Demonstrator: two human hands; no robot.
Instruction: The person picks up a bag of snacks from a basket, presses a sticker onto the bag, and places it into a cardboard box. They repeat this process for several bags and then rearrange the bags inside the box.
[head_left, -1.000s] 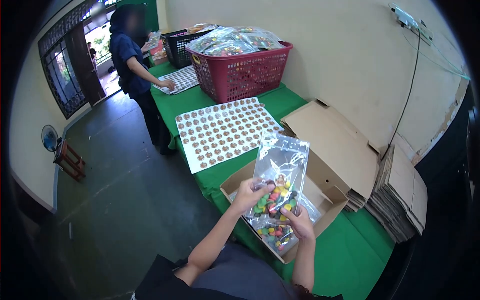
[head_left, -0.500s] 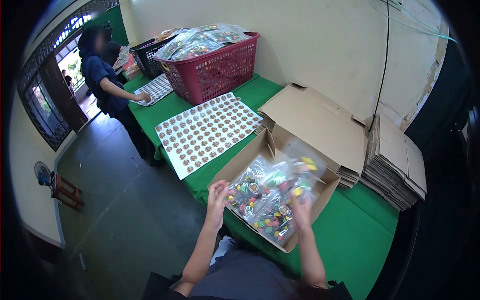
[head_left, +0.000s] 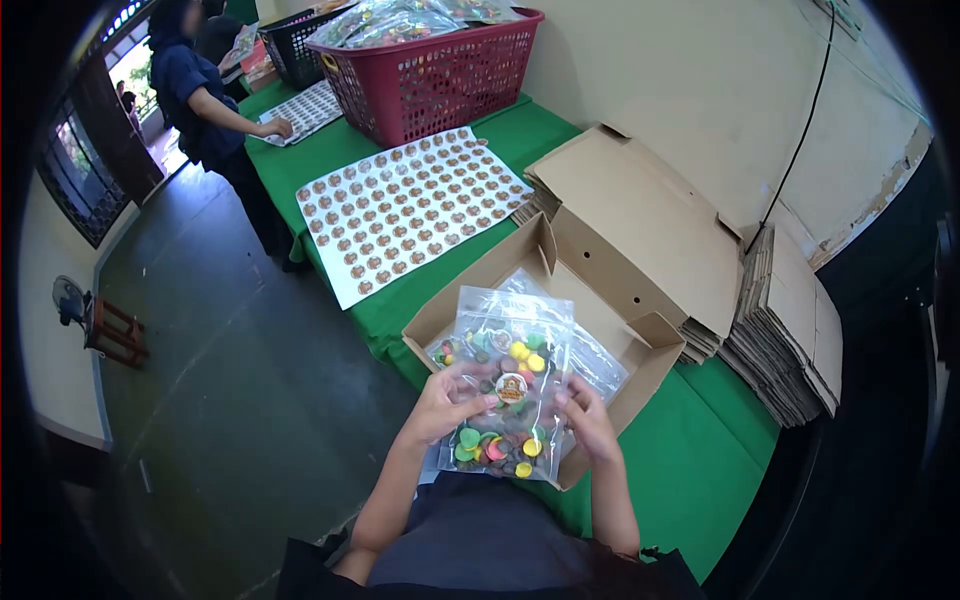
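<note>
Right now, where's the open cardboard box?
In the head view, the open box is just right of centre on the green table, partly behind the bag you're holding.

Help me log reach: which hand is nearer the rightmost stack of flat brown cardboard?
Right. The right hand is left of the stack, with the left hand farther left, across the clear rectangular plastic pouch.
</note>
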